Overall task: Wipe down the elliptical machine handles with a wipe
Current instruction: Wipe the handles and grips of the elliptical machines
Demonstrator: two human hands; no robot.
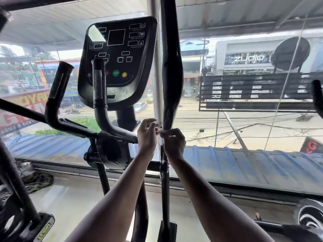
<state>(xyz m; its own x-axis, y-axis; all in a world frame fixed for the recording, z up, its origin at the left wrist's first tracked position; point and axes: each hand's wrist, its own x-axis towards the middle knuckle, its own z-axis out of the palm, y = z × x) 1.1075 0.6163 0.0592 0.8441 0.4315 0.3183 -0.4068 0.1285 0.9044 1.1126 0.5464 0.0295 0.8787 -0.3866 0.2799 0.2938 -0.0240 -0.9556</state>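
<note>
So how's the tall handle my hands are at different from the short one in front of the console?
The tall handle runs nearly straight up past the top of the picture; the short handle ends below the console buttons and bends at its base. Both hands, left hand and right hand, are at the tall handle, pinching something small and white; the short handle is untouched. The short handle's grip looks scuffed; the tall one looks smoother. Both are black.

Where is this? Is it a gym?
Probably a gym, upstairs. There is an elliptical machine with a button console and black handles, another machine's pedal, and a big window looking down on a street.
</note>
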